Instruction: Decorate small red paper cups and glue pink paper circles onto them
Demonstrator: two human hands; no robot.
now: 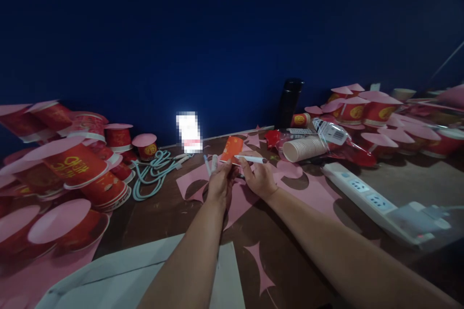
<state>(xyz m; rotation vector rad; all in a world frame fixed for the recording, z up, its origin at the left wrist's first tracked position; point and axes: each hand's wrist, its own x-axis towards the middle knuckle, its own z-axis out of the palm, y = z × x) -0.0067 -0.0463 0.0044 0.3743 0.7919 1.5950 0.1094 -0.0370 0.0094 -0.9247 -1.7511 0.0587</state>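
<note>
My left hand [218,187] is closed around the lower part of an orange-red paper cup [232,148], which leans slightly to the right. In my right hand [261,180] is a white marker pen [254,159], held nearly level with one end close to the cup's side. The other end of the pen is dark. Whether its near end touches the cup I cannot tell. Beneath both hands lies cut pink paper [243,203] with round holes. Just left of the cup, a light-coloured pen [207,164] rests on the paper.
Red cups topped with pink discs crowd the left [78,166] and right [380,108]. A coiled cable [150,176] and a bright blurred-out screen [190,131] stand left of centre. A cup stack [304,148], a black bottle [290,101] and a power strip [362,193] are right.
</note>
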